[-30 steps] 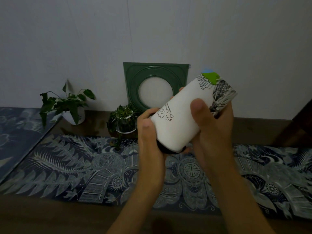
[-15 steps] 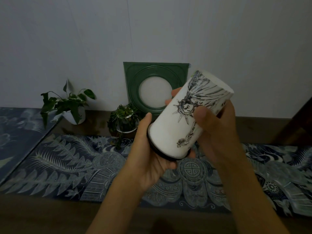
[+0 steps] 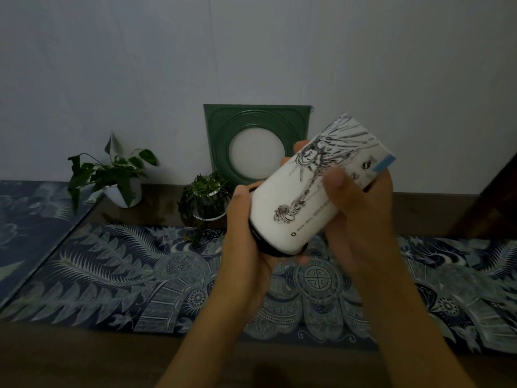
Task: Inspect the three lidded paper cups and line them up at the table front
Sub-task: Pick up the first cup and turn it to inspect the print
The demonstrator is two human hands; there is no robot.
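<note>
A white paper cup [image 3: 296,200] with a black ink drawing and a black lid is held tilted in mid-air above the table. Its lid end points down-left toward me and its base points up-right. My left hand [image 3: 246,247] cups the lid end from below, thumb on the cup's side. My right hand [image 3: 361,217] grips the upper part near the base, thumb across the drawing. Only this one cup is in view.
A blue patterned runner [image 3: 117,278] covers the wooden table [image 3: 84,359]. Two potted plants [image 3: 117,177] [image 3: 205,200] stand at the back by the wall, next to a green square frame [image 3: 256,141] with a white disc. A dark wooden edge [image 3: 492,203] rises at right.
The cup has been turned about its axis in my hands: the green patch has gone from view, then the ink figure came round, and now a blue mark shows near the base.
</note>
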